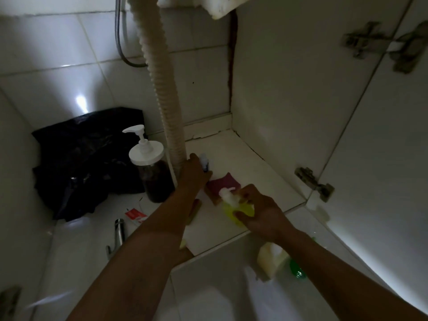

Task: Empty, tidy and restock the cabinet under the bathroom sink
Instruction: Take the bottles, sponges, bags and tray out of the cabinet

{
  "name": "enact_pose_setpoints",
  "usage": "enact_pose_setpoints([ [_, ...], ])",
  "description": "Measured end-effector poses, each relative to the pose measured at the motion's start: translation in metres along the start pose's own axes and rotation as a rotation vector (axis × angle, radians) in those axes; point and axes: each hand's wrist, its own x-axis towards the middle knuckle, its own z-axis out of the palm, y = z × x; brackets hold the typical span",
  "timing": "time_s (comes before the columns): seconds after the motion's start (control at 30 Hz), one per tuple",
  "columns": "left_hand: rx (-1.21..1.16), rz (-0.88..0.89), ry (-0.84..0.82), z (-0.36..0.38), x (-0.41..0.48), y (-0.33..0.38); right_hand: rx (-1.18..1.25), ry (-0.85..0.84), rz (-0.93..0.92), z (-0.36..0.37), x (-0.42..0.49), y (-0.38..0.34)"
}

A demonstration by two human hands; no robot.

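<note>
Midway, I judge; emptying or restocking, cannot tell. Left hand grips a small bottle at the drain hose foot. Right hand clasps a yellow pump bottle right of the hose. Brown pump dispenser and black bag stand left of the hose.

Drain hose (centre) obstructs; back-right floor free.

Dim light. Beyond the left hand rises a white tiled wall bearing a bright glare spot. A corrugated drain hose comes down just beside that hand. Right of the right hand stand the white cabinet side panel and its hinged door.
</note>
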Motion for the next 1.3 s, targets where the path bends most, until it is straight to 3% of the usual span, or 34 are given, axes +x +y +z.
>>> enact_pose_setpoints([
  [0.27,-0.135,0.010,0.142,-0.006,-0.024,0.012,0.048,0.152,0.062,-0.022,-0.017,0.008],
  [0.4,-0.182,0.133,0.215,-0.025,-0.069,0.031,0.080,0.163,0.100,-0.019,-0.038,0.018],
  [0.57,-0.035,0.159,0.091,-0.013,-0.128,0.042,-0.005,0.172,0.146,-0.003,-0.085,0.036],
  [0.67,-0.135,0.118,-0.040,0.007,-0.170,0.045,-0.018,0.171,0.259,0.011,-0.113,0.049],
  [0.77,-0.072,0.213,-0.093,0.032,-0.208,0.035,-0.066,0.105,0.368,0.033,-0.139,0.070],
  [0.97,-0.092,0.072,-0.292,0.089,-0.241,-0.008,-0.002,0.035,0.491,0.074,-0.160,0.093],
  [1.3,-0.056,-0.149,-0.256,0.141,-0.241,-0.039,0.122,0.137,0.572,0.119,-0.141,0.101],
])
